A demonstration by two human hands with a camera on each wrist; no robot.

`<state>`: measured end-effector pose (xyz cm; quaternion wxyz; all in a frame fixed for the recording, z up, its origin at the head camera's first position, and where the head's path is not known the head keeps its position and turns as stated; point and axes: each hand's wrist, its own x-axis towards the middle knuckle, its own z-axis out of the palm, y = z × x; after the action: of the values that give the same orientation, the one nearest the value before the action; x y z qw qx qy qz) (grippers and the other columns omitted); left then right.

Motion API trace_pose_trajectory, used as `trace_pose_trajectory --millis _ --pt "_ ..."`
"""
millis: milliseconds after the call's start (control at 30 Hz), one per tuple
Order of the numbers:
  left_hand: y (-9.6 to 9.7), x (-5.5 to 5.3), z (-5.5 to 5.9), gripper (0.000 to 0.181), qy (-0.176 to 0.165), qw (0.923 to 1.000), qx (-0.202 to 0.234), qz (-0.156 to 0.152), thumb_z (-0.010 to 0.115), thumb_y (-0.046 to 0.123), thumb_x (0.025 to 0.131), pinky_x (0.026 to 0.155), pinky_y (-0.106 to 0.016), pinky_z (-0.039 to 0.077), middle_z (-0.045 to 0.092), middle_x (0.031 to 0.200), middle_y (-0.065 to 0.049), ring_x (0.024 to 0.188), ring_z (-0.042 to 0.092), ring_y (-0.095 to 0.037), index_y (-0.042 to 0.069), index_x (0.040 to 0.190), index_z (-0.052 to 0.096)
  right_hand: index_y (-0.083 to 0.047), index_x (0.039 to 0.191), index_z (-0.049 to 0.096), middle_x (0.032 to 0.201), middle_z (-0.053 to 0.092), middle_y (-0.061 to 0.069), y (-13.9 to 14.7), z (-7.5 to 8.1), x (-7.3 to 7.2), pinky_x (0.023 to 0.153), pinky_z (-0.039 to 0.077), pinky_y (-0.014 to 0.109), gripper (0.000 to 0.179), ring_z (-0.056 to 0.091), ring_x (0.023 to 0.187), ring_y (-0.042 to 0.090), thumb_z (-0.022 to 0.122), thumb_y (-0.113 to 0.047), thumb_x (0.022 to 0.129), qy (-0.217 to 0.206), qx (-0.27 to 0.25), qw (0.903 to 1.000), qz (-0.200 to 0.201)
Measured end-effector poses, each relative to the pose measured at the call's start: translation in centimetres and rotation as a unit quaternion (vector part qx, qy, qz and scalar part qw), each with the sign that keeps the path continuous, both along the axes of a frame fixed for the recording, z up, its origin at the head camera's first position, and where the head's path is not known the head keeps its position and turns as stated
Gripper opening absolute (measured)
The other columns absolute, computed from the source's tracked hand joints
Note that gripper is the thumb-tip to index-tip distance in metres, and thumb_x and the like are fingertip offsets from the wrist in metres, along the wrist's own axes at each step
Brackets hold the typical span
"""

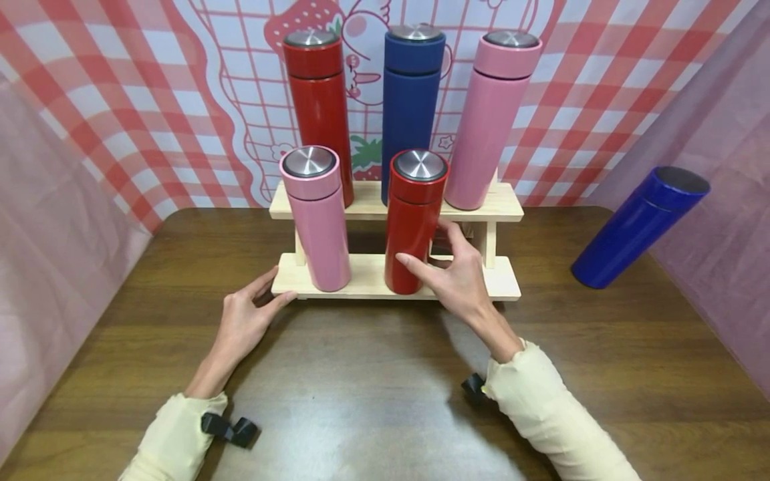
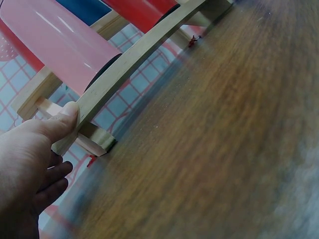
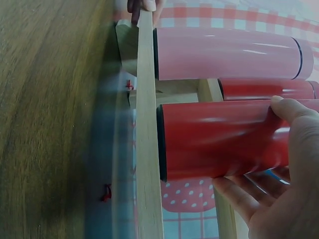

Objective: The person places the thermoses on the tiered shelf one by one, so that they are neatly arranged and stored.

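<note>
My right hand holds a red thermos bottle by its body, thumb at the front and fingers round the far side. The bottle stands upright on the lower tier of a pale wooden two-tier stand; in the right wrist view its base lies right at the board. To its left on that tier stands a pink thermos bottle. With thumb above and fingers below, my left hand pinches the left end of the lower board, seen closely in the left wrist view.
On the upper tier stand a second red thermos, a dark blue thermos and a second pink thermos. A shiny blue thermos stands on the wooden table at the right. A checked cloth hangs behind.
</note>
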<state>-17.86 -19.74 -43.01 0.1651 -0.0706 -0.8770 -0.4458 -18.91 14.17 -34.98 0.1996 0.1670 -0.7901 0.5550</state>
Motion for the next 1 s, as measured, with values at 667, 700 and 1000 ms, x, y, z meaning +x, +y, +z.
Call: trace_pose_trajectory --millis 667,700,1000 --pt "0.1 0.0 -0.1 0.061 -0.002 1.0 0.001 0.001 0.085 0.024 0.089 0.096 -0.047 0.053 0.069 0.124 -0.02 0.115 0.068 -0.033 -0.001 0.14 0.063 -0.001 0.145 0.049 0.124 0.068 0.017 2.3 -0.6 0.9 0.088 0.059 0.052 0.07 0.065 0.116 0.033 0.086 -0.012 0.087 -0.029 0.049 0.9983 0.01" --pt "0.1 0.0 -0.1 0.061 -0.002 1.0 0.001 0.0 0.085 0.023 0.089 0.095 -0.047 0.054 0.069 0.124 -0.02 0.115 0.068 -0.033 -0.001 0.14 0.063 0.0 0.144 0.049 0.126 0.067 0.018 2.7 -0.6 1.0 0.089 0.058 0.053 0.069 0.064 0.117 0.033 0.085 -0.011 0.087 -0.029 0.048 0.9984 0.009" --pt "0.0 0.0 -0.2 0.061 0.002 1.0 0.003 -0.001 0.085 0.023 0.089 0.095 -0.045 0.053 0.069 0.125 -0.02 0.115 0.068 -0.033 -0.001 0.14 0.063 0.002 0.143 0.05 0.127 0.067 0.017 6.5 -1.1 2.5 0.089 0.059 0.038 0.064 0.064 0.118 0.034 0.083 -0.005 0.089 -0.019 0.057 0.9975 -0.038"
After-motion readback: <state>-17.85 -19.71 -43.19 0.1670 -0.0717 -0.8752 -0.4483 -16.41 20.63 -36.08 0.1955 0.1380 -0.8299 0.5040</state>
